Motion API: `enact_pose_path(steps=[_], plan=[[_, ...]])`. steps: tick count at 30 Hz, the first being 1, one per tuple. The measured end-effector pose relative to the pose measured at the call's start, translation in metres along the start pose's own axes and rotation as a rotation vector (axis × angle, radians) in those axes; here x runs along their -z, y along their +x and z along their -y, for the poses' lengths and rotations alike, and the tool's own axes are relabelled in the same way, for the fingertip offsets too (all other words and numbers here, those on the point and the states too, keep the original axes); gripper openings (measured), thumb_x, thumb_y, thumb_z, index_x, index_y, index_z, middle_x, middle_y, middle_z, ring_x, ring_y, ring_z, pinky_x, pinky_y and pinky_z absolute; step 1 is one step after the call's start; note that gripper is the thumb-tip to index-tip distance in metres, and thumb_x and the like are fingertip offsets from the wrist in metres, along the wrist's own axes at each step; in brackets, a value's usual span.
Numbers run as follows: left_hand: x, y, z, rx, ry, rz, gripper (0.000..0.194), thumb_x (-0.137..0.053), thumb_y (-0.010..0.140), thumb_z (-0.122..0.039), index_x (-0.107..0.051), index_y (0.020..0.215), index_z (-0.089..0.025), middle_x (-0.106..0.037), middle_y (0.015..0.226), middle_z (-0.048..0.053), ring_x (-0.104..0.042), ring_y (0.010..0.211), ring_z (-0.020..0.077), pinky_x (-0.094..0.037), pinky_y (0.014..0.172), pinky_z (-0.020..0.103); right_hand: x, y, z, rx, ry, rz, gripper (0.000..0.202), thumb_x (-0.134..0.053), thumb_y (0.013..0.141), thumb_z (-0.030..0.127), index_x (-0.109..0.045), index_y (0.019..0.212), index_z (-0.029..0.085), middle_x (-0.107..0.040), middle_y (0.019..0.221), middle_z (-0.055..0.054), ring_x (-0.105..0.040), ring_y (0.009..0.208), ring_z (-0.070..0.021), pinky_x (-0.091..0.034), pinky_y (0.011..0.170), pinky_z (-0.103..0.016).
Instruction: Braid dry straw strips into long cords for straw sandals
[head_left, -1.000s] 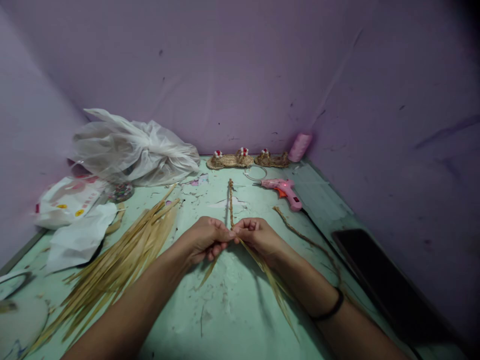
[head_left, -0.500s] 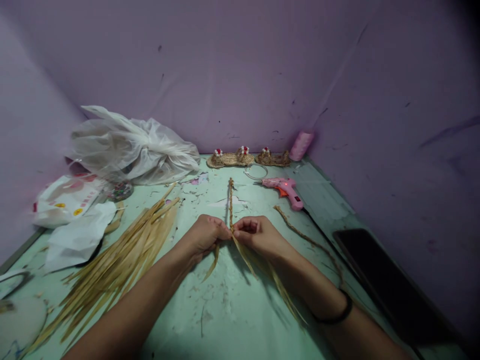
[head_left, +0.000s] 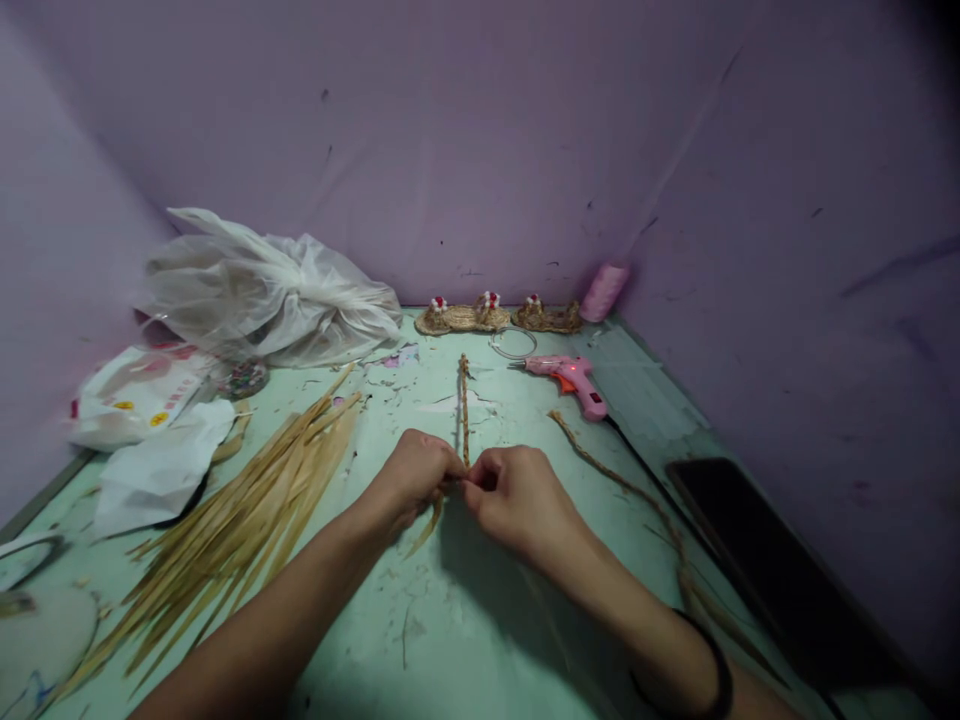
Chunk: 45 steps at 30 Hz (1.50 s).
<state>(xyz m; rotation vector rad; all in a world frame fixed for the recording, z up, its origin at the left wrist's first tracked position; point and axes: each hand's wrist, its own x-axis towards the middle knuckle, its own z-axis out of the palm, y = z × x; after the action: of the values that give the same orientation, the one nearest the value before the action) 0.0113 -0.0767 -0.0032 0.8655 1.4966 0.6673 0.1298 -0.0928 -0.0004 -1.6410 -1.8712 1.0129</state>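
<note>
A thin braid of dry straw-coloured leaf strips [head_left: 465,410] runs away from me along the pale green table [head_left: 480,600]. My left hand [head_left: 424,470] pinches the near end of the braid, and a loose strip [head_left: 427,525] hangs below its fingers. Close against it, my right hand [head_left: 514,500] is closed at the same spot, thumb and forefinger pinched on the strips. The strip ends on that side are mostly hidden behind the right hand and forearm. To the left lies a fanned bundle of dry leaf strips [head_left: 247,510].
Back right lies a pink glue gun [head_left: 574,375], its black cord trailing past a twisted cord [head_left: 600,465] and a black phone-like slab [head_left: 757,540]. Small woven slippers [head_left: 469,318], a wire ring [head_left: 514,343] and a pink thread spool [head_left: 604,292] line the back. Plastic bags [head_left: 285,290] fill the left.
My right hand has turned and shifted slightly toward me, its fingers now bunched over the braid's near end. The strips that hung below it are largely out of sight. My left hand keeps its pinch.
</note>
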Motion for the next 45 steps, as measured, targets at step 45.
enact_pose_path(steps=[45], plan=[[0.004,-0.04,-0.002,-0.444,0.821,-0.243,0.01,-0.055,0.059,-0.018,-0.057,0.05,-0.017,-0.044,0.046,0.003,-0.045,0.053,0.016,-0.026,0.054,0.026,-0.028,0.01,-0.014,-0.212,0.898,0.037,0.007,-0.058,0.058,0.018,-0.054,0.058,0.013,-0.051,0.048,0.002,-0.036,0.041,-0.0048,-0.024,0.041,-0.02]])
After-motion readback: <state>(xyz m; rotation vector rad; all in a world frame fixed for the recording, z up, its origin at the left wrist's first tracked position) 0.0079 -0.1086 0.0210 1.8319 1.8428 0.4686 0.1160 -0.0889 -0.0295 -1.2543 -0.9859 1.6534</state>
